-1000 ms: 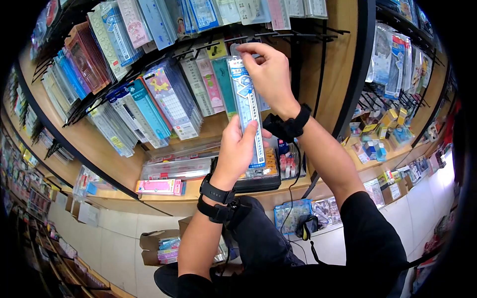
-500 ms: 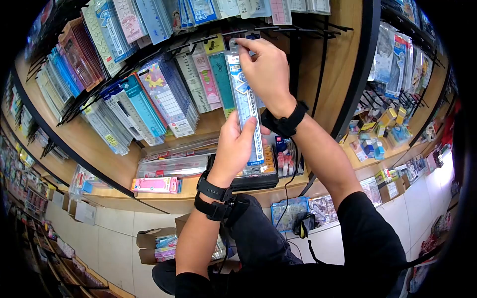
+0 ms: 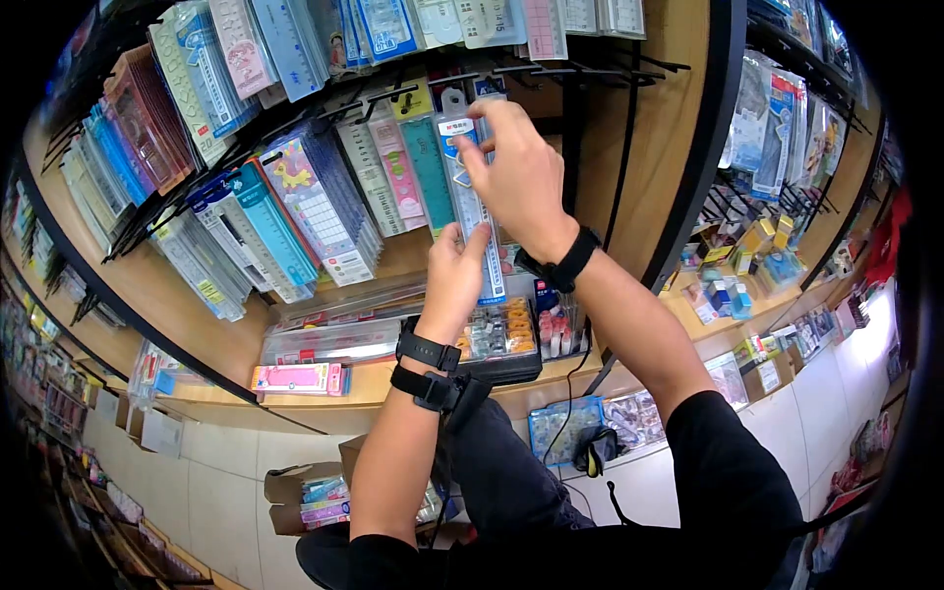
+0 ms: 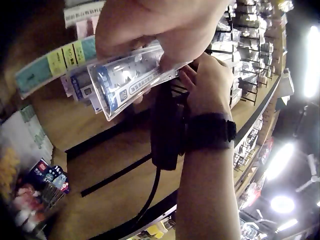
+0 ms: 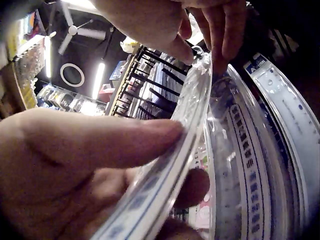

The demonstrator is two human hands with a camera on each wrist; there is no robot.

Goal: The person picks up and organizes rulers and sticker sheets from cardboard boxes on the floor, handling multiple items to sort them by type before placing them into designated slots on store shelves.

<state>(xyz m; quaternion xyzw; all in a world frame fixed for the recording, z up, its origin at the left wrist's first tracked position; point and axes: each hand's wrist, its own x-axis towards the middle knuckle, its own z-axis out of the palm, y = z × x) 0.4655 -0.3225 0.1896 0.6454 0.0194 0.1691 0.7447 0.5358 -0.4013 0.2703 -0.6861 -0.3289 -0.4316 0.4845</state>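
In the head view a clear-and-blue ruler pack (image 3: 492,270) stands tilted in front of the hanging rulers, its tab close by a rack hook. My left hand (image 3: 452,287) grips its lower part, thumb across the front. Higher up, my right hand (image 3: 526,177) has curled fingers and thumb at the top of the pack, around its edge. The right wrist view shows the left thumb (image 5: 150,137) pressed on the pack, with right fingertips (image 5: 220,62) by its tab. A teal ruler (image 3: 430,167) hangs just left of the pack.
Rows of packaged rulers hang on black hooks; a unicorn-printed pack (image 3: 310,197) is among them. Below, a black tray (image 3: 506,366) holds small orange items, beside a pink box (image 3: 300,380). A cardboard box (image 3: 285,492) stands on the floor. A black cable hangs near the right wrist.
My right thumb and index finger have spread from their pinch at the tab, the thumb dropping lower over the pack's front. The pack and left hand have shifted slightly up in view.
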